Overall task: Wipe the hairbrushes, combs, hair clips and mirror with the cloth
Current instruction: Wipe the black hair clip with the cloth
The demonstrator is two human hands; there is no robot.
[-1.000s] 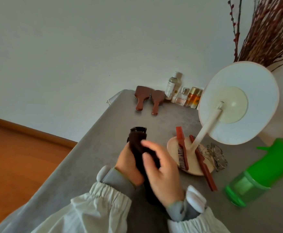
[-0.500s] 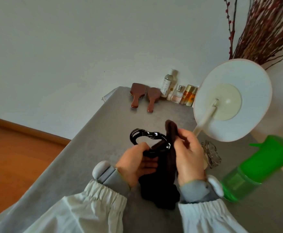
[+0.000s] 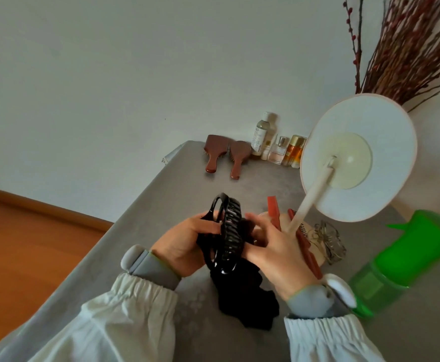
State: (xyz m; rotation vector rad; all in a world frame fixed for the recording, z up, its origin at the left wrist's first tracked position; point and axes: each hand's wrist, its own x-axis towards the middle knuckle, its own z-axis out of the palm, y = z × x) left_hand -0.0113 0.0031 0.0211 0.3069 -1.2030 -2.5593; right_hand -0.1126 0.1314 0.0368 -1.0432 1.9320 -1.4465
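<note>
Grey table [image 3: 161, 194] against white wall [image 3: 109, 74]; wood floor [image 3: 17, 244], perhaps laminate.

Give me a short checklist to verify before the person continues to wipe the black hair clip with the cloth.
1. Left hand grips the black hair clip: ok.
2. Right hand holds the dark cloth against the clip: ok.
3. Clip's teeth free of cloth: cannot tell.
4. Mirror stands upright, apart from the hands: ok.
5. Red combs close beside the right hand, could be knocked: not ok.
6. Wooden hairbrushes well away at the far edge: ok.
</note>
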